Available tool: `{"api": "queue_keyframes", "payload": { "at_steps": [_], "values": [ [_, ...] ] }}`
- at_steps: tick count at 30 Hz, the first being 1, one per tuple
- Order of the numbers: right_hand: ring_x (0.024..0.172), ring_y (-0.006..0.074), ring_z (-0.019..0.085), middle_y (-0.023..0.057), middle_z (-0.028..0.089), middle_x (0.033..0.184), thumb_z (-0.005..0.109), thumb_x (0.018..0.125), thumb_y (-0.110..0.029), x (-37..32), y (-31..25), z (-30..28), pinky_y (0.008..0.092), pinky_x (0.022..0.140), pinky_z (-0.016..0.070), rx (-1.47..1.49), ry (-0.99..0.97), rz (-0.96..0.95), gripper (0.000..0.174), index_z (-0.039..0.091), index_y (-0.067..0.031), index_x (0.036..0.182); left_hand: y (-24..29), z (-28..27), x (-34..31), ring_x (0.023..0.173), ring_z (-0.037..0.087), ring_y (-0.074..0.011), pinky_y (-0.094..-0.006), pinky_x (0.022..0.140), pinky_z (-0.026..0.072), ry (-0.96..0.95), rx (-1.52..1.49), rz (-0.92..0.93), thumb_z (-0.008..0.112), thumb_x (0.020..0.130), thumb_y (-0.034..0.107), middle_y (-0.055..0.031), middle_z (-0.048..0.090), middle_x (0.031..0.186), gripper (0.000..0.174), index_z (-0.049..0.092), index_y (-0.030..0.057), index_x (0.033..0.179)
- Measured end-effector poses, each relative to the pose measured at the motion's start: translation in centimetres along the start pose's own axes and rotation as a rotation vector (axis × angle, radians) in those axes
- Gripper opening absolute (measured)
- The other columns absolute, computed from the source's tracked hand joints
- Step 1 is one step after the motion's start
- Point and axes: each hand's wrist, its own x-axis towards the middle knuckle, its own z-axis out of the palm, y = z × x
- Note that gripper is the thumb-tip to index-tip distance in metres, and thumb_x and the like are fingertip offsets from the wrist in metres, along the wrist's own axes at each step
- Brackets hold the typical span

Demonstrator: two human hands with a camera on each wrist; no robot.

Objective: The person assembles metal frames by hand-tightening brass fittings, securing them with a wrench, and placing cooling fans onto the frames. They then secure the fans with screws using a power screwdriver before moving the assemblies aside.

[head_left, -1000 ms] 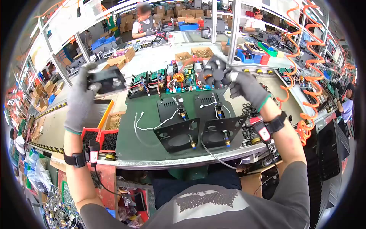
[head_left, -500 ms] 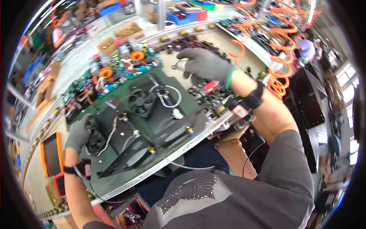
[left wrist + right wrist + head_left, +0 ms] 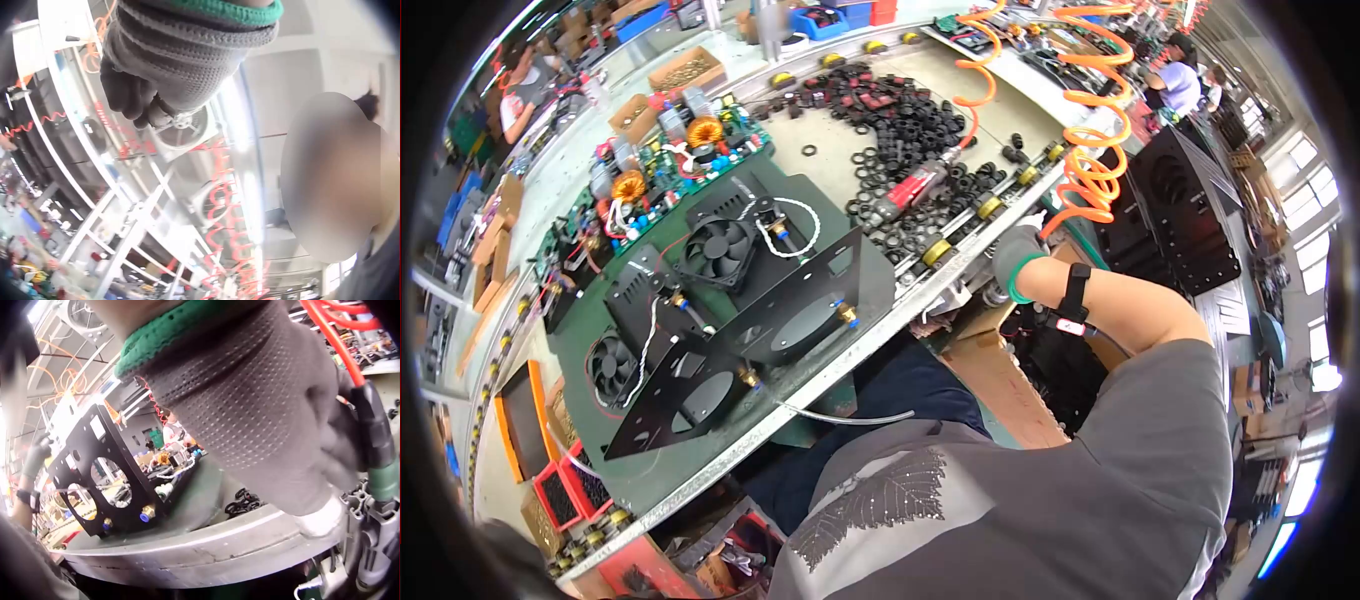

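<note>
At the bench edge (image 3: 187, 556) with the right hand (image 3: 1015, 258), close against an upright black-and-green tool (image 3: 374, 425) on an orange hose (image 3: 340, 347); cannot tell whether gripping it, with fingers partly hidden behind. Holding the left hand (image 3: 172, 62) raised, loosely bent at the fingers, well apart from the tool. On the green mat (image 3: 625, 480), farther left: fans (image 3: 718, 250) and black panels (image 3: 860, 280).

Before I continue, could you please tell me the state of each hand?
Left hand: fingers bent, but whether they hold anything cannot be told.
Right hand: at the hose-fed tool; whether it grips this cannot be told.
</note>
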Motion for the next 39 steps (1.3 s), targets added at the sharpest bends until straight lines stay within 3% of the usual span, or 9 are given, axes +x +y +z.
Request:
{"api": "queue_keyframes", "payload": {
  "at_steps": [2, 4, 5, 10, 19, 23, 24, 32, 39],
  "values": [
    [0.095, 0.0280, 0.071, 0.0073, 0.074, 0.104, 0.074, 0.075, -0.037, -0.5, 0.3, -1.3, 0.0455, 0.074, 0.0548, -0.005, 0.007, -0.039, 0.038, 0.077, -0.0146, 0.105, 2.3, 1.0, -0.6, 0.073, 0.064, -0.0251, -0.0323, 0.064, 0.0501, -0.198, -0.161, 0.044, 0.068, 0.094, 0.025, -0.0157, 0.068, 0.097, 0.039, 0.060, -0.0019, 0.121],
    [0.096, 0.0270, 0.071, 0.0078, 0.074, 0.102, 0.074, 0.074, -0.037, -1.5, 1.7, -3.5, 0.0440, 0.076, 0.0552, 0.057, 0.014, -0.086, 0.038, 0.077, -0.0145, 0.105, 4.3, 3.5, 1.5, 0.078, 0.065, -0.0322, -0.0375, 0.067, 0.0522, -0.933, 0.045, 0.091, 0.070, 0.093, 0.026, -0.0178, 0.068, 0.091, 0.039, 0.063, -0.0009, 0.119],
    [0.094, 0.0279, 0.072, 0.0078, 0.074, 0.104, 0.073, 0.077, -0.031, -3.4, 2.3, -5.2, 0.0464, 0.075, 0.0550, 0.182, 0.123, -0.062, 0.035, 0.076, -0.0144, 0.107, 3.7, 5.7, 0.0, 0.060, 0.062, -0.0224, -0.0339, 0.056, 0.0430, -0.865, 0.063, 0.158, 0.070, 0.088, 0.027, -0.0050, 0.067, 0.073, 0.032, 0.067, 0.0029, 0.109],
    [0.101, 0.0275, 0.070, 0.0090, 0.074, 0.108, 0.064, 0.087, -0.021, 0.5, 1.8, -13.5, 0.0427, 0.079, 0.0520, 0.234, 0.684, -0.010, 0.021, 0.076, -0.0143, 0.103, 0.1, 13.5, -3.5, 0.079, 0.066, -0.0331, -0.0414, 0.068, 0.0516, -1.167, -0.032, -0.143, 0.069, 0.089, 0.035, -0.0114, 0.067, 0.087, 0.038, 0.062, 0.0126, 0.119],
    [0.125, 0.0317, 0.055, 0.0120, 0.061, 0.125, 0.078, 0.070, -0.022, 9.0, 1.1, -13.2, 0.0476, 0.099, 0.0415, 0.136, 0.608, -0.194, 0.052, 0.066, -0.0225, 0.120, -7.1, 23.2, -8.2, 0.083, 0.068, -0.0324, -0.0410, 0.071, 0.0532, -0.557, 0.075, -0.221, 0.071, 0.088, 0.024, -0.0137, 0.068, 0.090, 0.034, 0.062, 0.0095, 0.117],
    [0.103, 0.0276, 0.068, 0.0058, 0.070, 0.111, 0.085, 0.059, -0.033, 4.8, 4.0, -16.5, 0.0436, 0.082, 0.0543, -0.099, 0.451, -0.255, 0.062, 0.068, -0.0253, 0.118, -6.8, 25.1, -8.3, 0.084, 0.067, -0.0323, -0.0433, 0.071, 0.0529, -0.499, 0.190, -0.101, 0.068, 0.089, 0.024, -0.0141, 0.067, 0.091, 0.037, 0.061, 0.0087, 0.122],
    [0.089, 0.0294, 0.071, 0.0072, 0.073, 0.090, 0.084, 0.056, -0.038, 3.9, 5.2, -16.9, 0.0421, 0.076, 0.0553, -0.118, 0.579, -0.314, 0.046, 0.074, -0.0222, 0.099, -6.4, 25.5, -8.0, 0.085, 0.066, -0.0328, -0.0437, 0.072, 0.0528, -0.485, 0.251, -0.086, 0.067, 0.088, 0.024, -0.0142, 0.067, 0.094, 0.039, 0.060, 0.0078, 0.123],
    [0.083, 0.0326, 0.070, 0.0131, 0.073, 0.089, 0.080, 0.064, -0.047, -15.6, 10.0, -21.8, 0.0432, 0.077, 0.0546, -0.042, 0.380, -0.195, 0.051, 0.076, -0.0105, 0.099, -6.5, 28.8, -5.4, 0.092, 0.064, -0.0312, -0.0442, 0.078, 0.0514, -0.374, 0.342, 0.005, 0.062, 0.079, 0.015, -0.0098, 0.067, 0.094, 0.018, 0.067, 0.0105, 0.096],
    [0.091, 0.0364, 0.068, 0.0190, 0.071, 0.091, 0.071, 0.074, -0.042, -19.6, 9.5, -11.5, 0.0449, 0.082, 0.0518, 0.512, 0.442, -0.356, 0.050, 0.068, -0.0048, 0.107, -8.4, 30.6, -3.7, 0.091, 0.064, -0.0324, -0.0456, 0.076, 0.0502, -0.359, 0.422, -0.056, 0.067, 0.085, 0.025, -0.0098, 0.067, 0.094, 0.017, 0.064, 0.0097, 0.091]
  ]
}}
